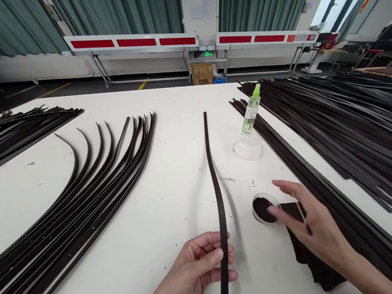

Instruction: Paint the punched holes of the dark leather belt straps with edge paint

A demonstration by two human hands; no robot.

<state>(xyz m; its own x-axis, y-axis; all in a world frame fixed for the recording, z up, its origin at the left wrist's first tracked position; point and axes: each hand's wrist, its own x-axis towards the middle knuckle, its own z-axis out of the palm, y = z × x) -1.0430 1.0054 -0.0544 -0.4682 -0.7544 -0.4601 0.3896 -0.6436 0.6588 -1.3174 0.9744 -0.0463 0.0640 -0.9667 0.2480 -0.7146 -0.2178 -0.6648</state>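
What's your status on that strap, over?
Left hand pinching dark strap on edge. Right hand holding thin stick at dark-filled dish. Bottle and cup beyond, apart from strap.

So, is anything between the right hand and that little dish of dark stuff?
Nothing visible. The right hand hovers beside the dish, fingertips near its rim, over a dark cloth; the strap in the left hand is off to one side.

White table (pixel 174 202) — dark strips (pixel 82 213), spray bottle (pixel 251 111), small dish (pixel 263 208), dark cloth (pixel 318 270)
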